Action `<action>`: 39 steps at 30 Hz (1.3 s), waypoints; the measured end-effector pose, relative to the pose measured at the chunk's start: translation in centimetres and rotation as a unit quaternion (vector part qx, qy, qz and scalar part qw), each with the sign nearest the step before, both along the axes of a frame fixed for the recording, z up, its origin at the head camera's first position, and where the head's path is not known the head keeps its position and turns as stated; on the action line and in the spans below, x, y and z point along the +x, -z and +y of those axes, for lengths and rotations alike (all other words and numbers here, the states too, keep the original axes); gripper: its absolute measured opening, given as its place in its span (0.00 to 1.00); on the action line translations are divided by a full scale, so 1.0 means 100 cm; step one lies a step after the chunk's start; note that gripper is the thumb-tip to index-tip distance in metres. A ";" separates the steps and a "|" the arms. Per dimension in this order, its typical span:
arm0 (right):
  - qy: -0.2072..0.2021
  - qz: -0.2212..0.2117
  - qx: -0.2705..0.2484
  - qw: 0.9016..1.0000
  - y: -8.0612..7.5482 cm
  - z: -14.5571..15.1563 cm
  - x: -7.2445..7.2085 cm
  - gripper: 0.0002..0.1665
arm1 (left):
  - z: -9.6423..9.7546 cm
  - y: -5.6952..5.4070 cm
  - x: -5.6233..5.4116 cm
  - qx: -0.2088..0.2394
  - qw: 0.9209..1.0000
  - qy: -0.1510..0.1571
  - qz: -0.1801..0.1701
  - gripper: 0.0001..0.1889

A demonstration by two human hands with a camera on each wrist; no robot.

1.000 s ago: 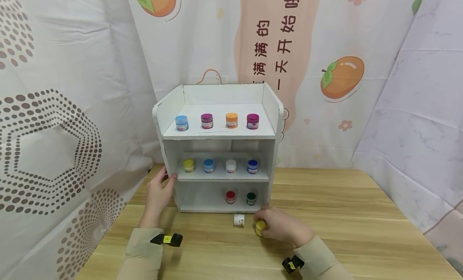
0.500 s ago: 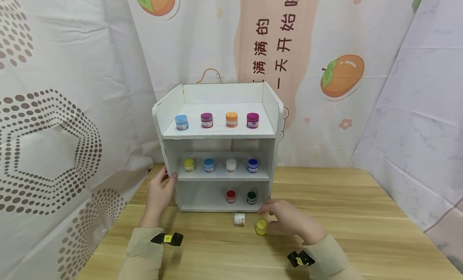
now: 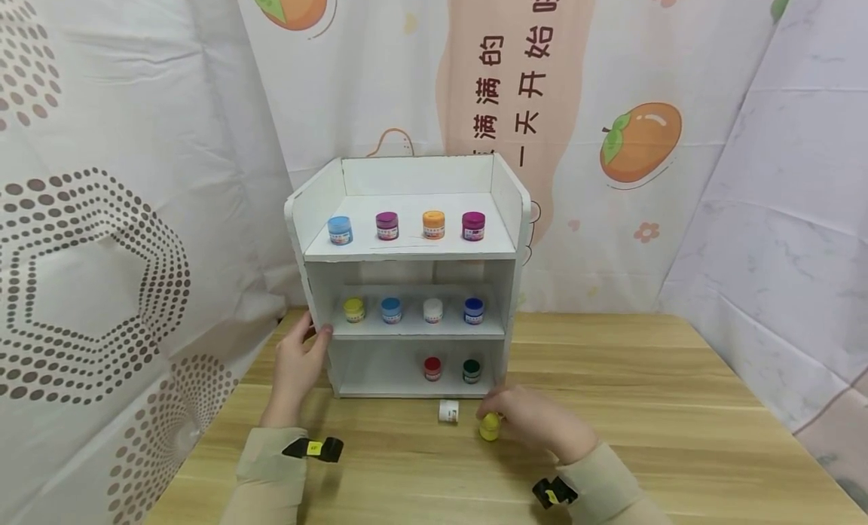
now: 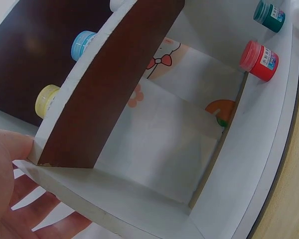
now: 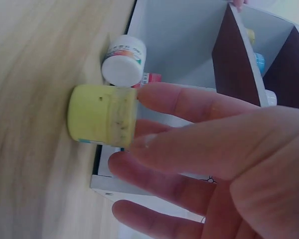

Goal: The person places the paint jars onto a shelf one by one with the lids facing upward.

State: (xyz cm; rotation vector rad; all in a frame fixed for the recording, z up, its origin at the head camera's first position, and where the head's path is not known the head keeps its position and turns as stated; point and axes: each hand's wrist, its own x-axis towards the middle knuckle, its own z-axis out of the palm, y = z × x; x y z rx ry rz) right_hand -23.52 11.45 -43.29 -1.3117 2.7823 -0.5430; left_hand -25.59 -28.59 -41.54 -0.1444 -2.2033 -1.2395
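A white three-tier shelf (image 3: 420,255) stands on the table, and my left hand (image 3: 301,370) holds its left side panel. In the left wrist view, the thumb (image 4: 10,144) lies at the panel's front edge with the other fingers behind. My right hand (image 3: 539,419) is at a yellow paint jar (image 3: 489,427) in front of the shelf. In the right wrist view, thumb and index finger pinch the lid end of that yellow jar (image 5: 102,114); the remaining fingers extend loosely. Just left of it, a white paint jar (image 3: 448,411) lies on its side.
Several paint jars stand on the top and middle tiers, among them an orange jar (image 3: 434,225) and a yellow jar (image 3: 354,309). Below, a red jar (image 3: 432,369) and a dark green jar (image 3: 472,371) stand on the right. The wooden table (image 3: 644,404) extends rightward.
My right hand held the yellow jar, let go and drew back slightly right, then came back to its lid. The left hand and shelf stay still.
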 end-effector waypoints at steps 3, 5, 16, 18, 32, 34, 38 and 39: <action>0.007 -0.004 0.006 1.000 0.001 0.001 -0.001 0.16 | 0.000 0.000 -0.001 -0.002 1.000 0.000 0.003 0.24; 0.010 -0.010 0.010 1.000 0.002 0.001 -0.001 0.16 | 0.001 0.000 -0.001 -0.003 1.000 0.000 0.005 0.24; 0.070 -0.035 0.014 0.997 0.007 -0.005 -0.002 0.10 | 0.001 0.000 0.000 -0.002 1.000 -0.007 0.004 0.24; 0.078 -0.031 0.012 0.996 0.010 -0.005 -0.002 0.12 | 0.001 0.000 0.000 -0.003 1.000 -0.008 0.003 0.24; 0.060 -0.024 -0.034 0.997 0.005 -0.001 -0.003 0.20 | 0.001 -0.001 0.001 0.000 1.000 -0.005 -0.001 0.24; 0.046 -0.010 -0.042 0.998 0.000 0.001 -0.003 0.21 | 0.001 0.000 0.000 -0.002 1.000 -0.007 0.002 0.24; 0.031 0.021 -0.036 0.999 -0.010 0.005 0.000 0.20 | 0.001 0.001 0.000 -0.004 1.000 -0.008 0.006 0.24; 0.032 0.024 -0.031 0.999 -0.012 0.006 0.001 0.20 | 0.001 0.001 -0.001 -0.005 1.000 -0.008 0.007 0.24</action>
